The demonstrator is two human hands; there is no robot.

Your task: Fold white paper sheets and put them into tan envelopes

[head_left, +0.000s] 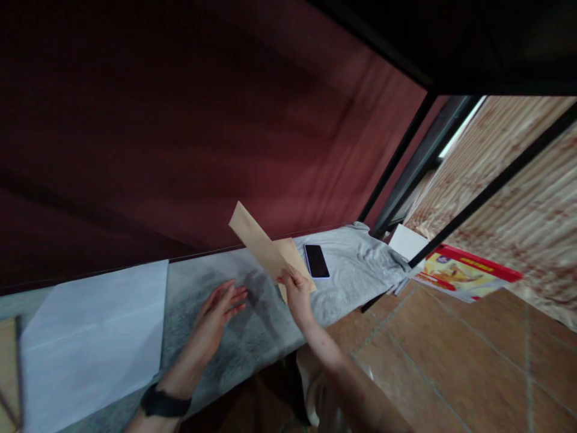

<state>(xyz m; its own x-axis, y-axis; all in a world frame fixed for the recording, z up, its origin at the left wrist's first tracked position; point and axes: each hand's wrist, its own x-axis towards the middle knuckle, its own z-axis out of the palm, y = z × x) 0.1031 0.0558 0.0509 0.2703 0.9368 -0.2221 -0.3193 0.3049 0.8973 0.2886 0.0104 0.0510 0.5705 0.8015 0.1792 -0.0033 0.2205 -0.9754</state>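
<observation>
My right hand [296, 293] pinches one end of a tan paper piece [256, 236], flat and oblong like an envelope, which tilts up toward the dark red wall. Beneath it a second tan paper piece [295, 258] lies on the narrow work surface, partly covered by the raised one and by my hand. My left hand [222, 307], with a dark band on the wrist, hovers over the grey surface. Its fingers are apart and hold nothing. Just right of the tan paper lies a phone [317, 261] with a dark screen.
A large white sheet [97, 337] covers the left of the grey work surface [252, 328]. Grey cloth [356, 264] drapes its right end. Dark metal bars [396, 156] rise beyond. A red and yellow box [464, 273] sits on the tiled floor [433, 349].
</observation>
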